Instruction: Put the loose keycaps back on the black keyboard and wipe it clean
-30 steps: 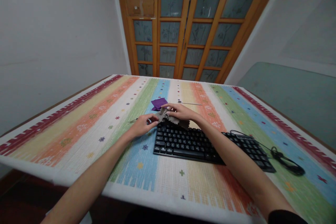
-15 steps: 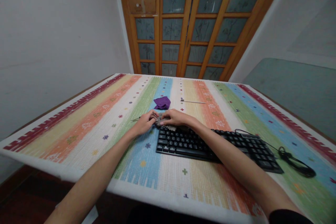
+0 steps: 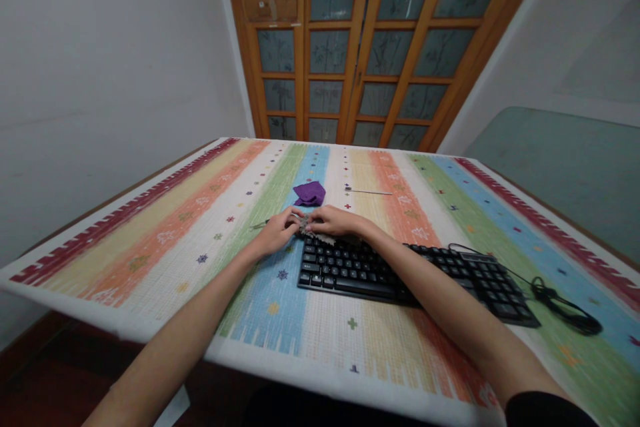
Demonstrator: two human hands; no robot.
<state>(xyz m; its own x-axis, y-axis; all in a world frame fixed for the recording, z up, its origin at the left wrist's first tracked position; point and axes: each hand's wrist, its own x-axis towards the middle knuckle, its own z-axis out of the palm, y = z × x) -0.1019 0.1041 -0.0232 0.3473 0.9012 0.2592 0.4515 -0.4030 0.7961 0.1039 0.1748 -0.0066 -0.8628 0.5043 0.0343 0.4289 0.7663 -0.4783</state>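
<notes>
A small grey cloth (image 3: 326,239) with a zigzag edge is pinched between my two hands, over the far left corner of a black keyboard (image 3: 350,275). My left hand (image 3: 277,233) closes its thumb and fingers on the cloth's left part. From the right, my right hand (image 3: 337,221) grips the same cloth, its fingertips close to the left ones. Part of the cloth is hidden under the fingers. Just beyond the hands lies a crumpled purple cloth (image 3: 311,194). A thin pointed tool (image 3: 260,224) rests beside my left hand, too small to name.
Farther back, a slim rod with a dark end (image 3: 370,191) lies on the striped tablecloth (image 3: 200,227). The keyboard's coiled cable (image 3: 565,310) sits at the right. Behind the table stand wooden doors with glass panes (image 3: 327,47).
Both hands stay on the grey cloth and their fingers have shifted slightly. The cloth looks flatter between them. The view has tilted a little.
</notes>
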